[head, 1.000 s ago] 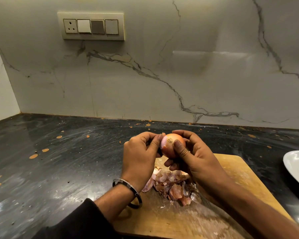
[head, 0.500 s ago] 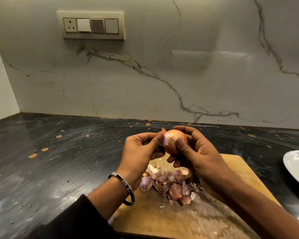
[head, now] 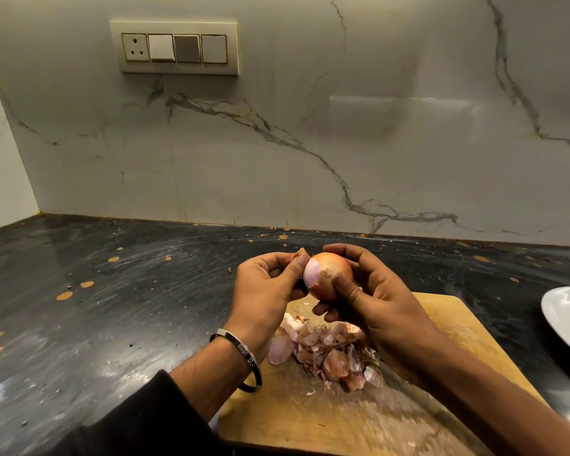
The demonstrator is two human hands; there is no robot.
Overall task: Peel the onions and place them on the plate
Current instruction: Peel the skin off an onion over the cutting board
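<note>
Resting at the bottom centre of the frame, a wooden cutting board (head: pixel 369 413) lies on a dark, speckled countertop (head: pixel 112 307). A dark sleeve (head: pixel 139 419) enters from the lower left, and a metal bangle (head: pixel 244 353) circles that wrist. A heap of papery pink and brown onion peels (head: pixel 326 352) sits on the board just beneath the hands.

Above the peels, at the middle of the frame, the right hand (head: pixel 372 297) grips an onion (head: pixel 328 274), thumb pressed on its front and fingers curled behind it. A patch of pale purple flesh shows on the onion's left side; the rest still wears brown skin. The left hand (head: pixel 264 291) pinches a small flap of skin (head: pixel 300 253) between thumb and fingertips, right against the onion's upper left edge.

At the right edge of the frame, a white plate (head: pixel 563 320) sits on the countertop, well apart from the hands and only partly in view.

Farthest back, a marble wall (head: pixel 343 126) with grey veins rises behind the counter, carrying a switch panel (head: pixel 175 47) in the upper left.
</note>
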